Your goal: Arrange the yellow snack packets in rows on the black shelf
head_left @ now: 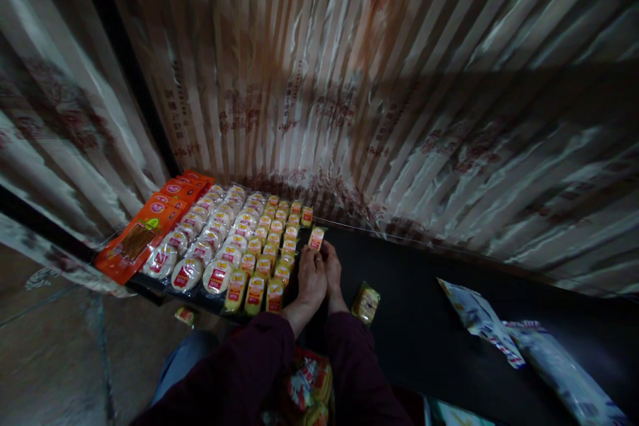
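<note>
My left hand (311, 279) and my right hand (333, 274) are side by side over the black shelf, fingers pressed together around the lower end of a small yellow wrapped cake (316, 238). It tilts upward just right of the rows of small yellow cakes (255, 293). Farther left lie rows of round white wrapped cakes (218, 275). Another wrapped cake (366, 303) rests on the shelf to the right of my right hand. The fingertips are partly hidden.
Orange packets (144, 233) overlap at the shelf's left end. Blue-and-white bags (564, 369) lie on the black shelf (414, 339) at right. A red bag (309, 386) is below my forearms. A wrapped item (185, 316) lies lower left. Patterned sheeting (319, 80) hangs behind.
</note>
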{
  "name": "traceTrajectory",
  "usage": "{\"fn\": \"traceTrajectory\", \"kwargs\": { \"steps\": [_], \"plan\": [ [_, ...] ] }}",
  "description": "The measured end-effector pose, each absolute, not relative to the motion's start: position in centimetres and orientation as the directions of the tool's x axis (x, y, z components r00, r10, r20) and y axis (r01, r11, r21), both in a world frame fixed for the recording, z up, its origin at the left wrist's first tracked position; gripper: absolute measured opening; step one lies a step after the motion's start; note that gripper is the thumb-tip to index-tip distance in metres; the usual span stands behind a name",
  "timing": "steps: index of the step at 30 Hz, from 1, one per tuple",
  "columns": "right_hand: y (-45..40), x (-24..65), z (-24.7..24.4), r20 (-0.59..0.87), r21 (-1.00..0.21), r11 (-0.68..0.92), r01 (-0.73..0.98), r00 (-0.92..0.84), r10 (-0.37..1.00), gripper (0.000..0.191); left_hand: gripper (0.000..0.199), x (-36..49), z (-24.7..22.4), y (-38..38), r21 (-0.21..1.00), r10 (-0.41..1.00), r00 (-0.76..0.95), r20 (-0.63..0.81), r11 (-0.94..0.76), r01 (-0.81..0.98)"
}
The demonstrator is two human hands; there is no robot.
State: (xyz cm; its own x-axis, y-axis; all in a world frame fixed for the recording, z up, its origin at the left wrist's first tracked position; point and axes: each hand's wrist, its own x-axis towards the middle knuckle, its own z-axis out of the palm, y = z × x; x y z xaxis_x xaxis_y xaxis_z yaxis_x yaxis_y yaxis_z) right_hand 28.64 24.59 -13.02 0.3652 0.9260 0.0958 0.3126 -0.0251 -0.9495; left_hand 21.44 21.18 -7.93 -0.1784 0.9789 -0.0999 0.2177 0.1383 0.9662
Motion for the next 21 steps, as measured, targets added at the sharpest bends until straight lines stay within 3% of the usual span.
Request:
{"fn": "traceTrajectory", "kwargs": {
  "steps": [6,17,21],
  "plan": [
    [26.2,28.8,-12.6,0.108,-0.971,0.042,0.236,0.272,0.956,0.044,0.037,22.3,-8.3,22.8,0.97,0.969,-0.224,-0.104,0.149,0.194],
    [28.4,28.5,-12.7,0.126,-0.945,0.051,0.322,0.218,0.968,0.036,0.041,22.8,-9.6,24.2,0.979,0.981,-0.179,-0.072,0.104,0.178],
    [29.0,28.5,-13.4,0.171,-0.918,0.072,0.389,0.227,0.959,0.033,0.043,23.6,-9.9,25.2,0.991,0.983,-0.165,-0.079,0.096,0.093]
  ]
}}
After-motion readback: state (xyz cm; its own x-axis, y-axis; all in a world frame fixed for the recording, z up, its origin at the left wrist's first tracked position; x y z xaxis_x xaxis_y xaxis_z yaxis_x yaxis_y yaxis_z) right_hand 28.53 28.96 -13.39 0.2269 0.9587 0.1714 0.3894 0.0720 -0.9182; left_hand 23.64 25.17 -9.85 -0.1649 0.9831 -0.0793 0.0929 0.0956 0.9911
